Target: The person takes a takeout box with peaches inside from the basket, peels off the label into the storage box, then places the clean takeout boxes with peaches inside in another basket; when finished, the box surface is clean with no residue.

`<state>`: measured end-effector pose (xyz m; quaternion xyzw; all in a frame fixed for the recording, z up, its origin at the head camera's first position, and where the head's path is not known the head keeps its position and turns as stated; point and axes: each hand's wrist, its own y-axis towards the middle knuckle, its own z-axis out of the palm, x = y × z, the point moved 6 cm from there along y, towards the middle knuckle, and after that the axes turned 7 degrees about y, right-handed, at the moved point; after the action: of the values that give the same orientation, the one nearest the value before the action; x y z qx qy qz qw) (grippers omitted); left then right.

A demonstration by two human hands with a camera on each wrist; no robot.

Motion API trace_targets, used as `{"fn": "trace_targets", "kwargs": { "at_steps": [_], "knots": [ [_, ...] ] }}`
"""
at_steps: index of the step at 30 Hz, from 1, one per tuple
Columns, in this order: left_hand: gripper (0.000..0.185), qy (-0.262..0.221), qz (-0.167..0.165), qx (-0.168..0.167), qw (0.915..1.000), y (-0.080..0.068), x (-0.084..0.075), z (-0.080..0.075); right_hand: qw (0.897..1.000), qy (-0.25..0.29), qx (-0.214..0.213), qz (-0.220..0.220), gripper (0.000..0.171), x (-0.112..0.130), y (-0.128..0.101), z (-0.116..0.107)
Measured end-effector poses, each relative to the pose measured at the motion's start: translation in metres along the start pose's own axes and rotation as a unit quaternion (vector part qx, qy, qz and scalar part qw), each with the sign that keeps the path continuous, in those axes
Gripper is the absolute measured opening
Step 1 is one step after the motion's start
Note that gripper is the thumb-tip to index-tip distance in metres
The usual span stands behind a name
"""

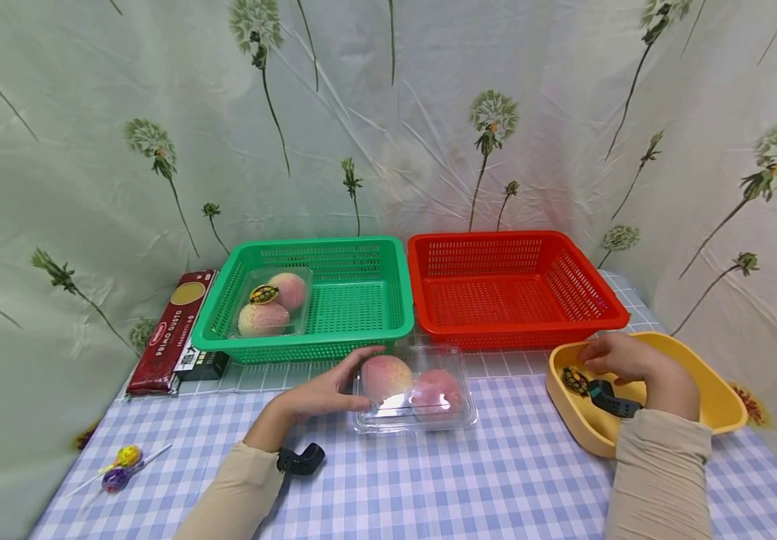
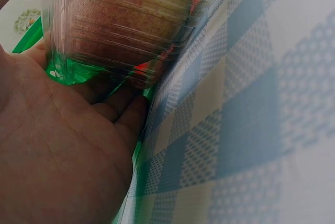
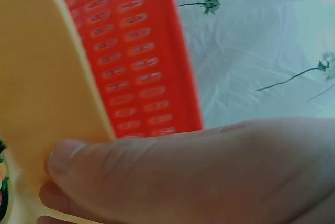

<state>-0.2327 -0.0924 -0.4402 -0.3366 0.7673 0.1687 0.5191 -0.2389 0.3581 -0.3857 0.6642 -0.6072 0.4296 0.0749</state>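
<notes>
1. Nearest, two lollipops (image 1: pixel 121 463) lie on the blue checked tablecloth (image 1: pixel 429 480), well left of the sleeves
2. The left hand (image 1: pixel 324 390) lies against the left end of a clear clamshell of peaches (image 1: pixel 415 390) on the cloth; fingers nearly straight, thumb along its far edge, touching rather than clasping
3. The right hand (image 1: pixel 621 360) reaches into the yellow tub (image 1: pixel 722 405), fingers curled over something inside beside a round dark label; whether it grips anything cannot be told
4. Behind, a green basket (image 1: pixel 361 300) holds a second peach pack (image 1: pixel 270 302); the red basket (image 1: pixel 513 285) stands just beside it
5. A spaghetti packet (image 1: pixel 169 334) lies left of the green basket
</notes>
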Motion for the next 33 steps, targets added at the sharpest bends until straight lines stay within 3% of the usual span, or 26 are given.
{"fn": "trace_targets", "kwargs": {
  "at_steps": [8,13,18,23,26,29,33],
  "knots": [
    [0.087,0.003,0.005,-0.005,1.0,-0.002,-0.005,-0.004,0.996,-0.058,-0.057,-0.02,0.035,0.028,-0.013,-0.008],
    [0.076,0.008,0.016,-0.027,0.9995,0.0,-0.007,-0.005,0.986,-0.084,-0.136,-0.042,0.026,0.048,-0.017,-0.017],
    [0.062,0.014,0.013,-0.063,0.9978,0.003,-0.008,-0.002,0.964,-0.084,-0.242,-0.075,0.03,0.066,-0.021,-0.028],
    [0.056,0.007,0.009,-0.086,0.9962,0.006,-0.012,0.0,0.93,-0.043,-0.353,-0.096,0.037,0.073,-0.022,-0.034],
    [0.054,0.0,0.005,-0.096,0.9954,0.008,-0.014,0.0,0.917,-0.027,-0.387,-0.099,0.041,0.069,-0.02,-0.04],
    [0.051,-0.013,-0.008,-0.11,0.9939,0.008,-0.015,0.001,0.916,-0.027,-0.388,-0.102,0.048,0.06,-0.016,-0.046],
    [0.049,-0.058,-0.033,-0.126,0.9898,0.01,-0.015,0.006,0.93,-0.025,-0.354,-0.092,0.061,0.04,-0.013,-0.049]
  ]
}}
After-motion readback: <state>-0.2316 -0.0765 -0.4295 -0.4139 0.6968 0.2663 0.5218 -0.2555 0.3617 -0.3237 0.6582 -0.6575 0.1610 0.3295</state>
